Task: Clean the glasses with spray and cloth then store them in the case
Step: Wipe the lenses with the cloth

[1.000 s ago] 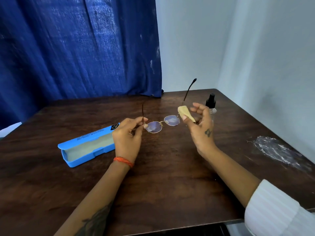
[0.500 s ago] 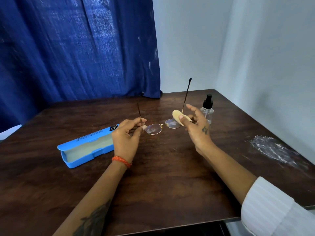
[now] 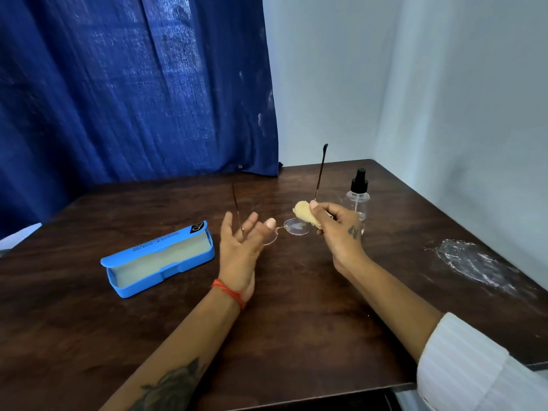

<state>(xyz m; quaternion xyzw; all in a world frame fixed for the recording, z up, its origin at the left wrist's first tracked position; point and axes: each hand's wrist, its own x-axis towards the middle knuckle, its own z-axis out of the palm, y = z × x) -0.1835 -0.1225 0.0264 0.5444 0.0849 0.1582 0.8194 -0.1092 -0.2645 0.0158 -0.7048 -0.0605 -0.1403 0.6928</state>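
Thin-framed round glasses (image 3: 296,227) hang over the dark wooden table (image 3: 296,307), temples pointing up. My right hand (image 3: 341,232) pinches a small yellow cloth (image 3: 303,214) against the right lens and grips the frame at that side. My left hand (image 3: 240,247) is spread with straight fingers around the left temple, its thumb by the left lens, which it partly hides. A blue glasses case (image 3: 160,256) lies open to the left of my left hand. Behind my right hand stands a clear spray bottle (image 3: 358,200) with a black nozzle.
A whitish smear (image 3: 477,262) marks the table near its right edge. A blue curtain (image 3: 133,84) hangs behind the table and pale walls close off the back right corner. The table's front edge runs under my forearms.
My left hand has let go of its pinch on the left temple and spread its fingers. My right hand has moved the cloth over the right lens and taken the frame's weight.
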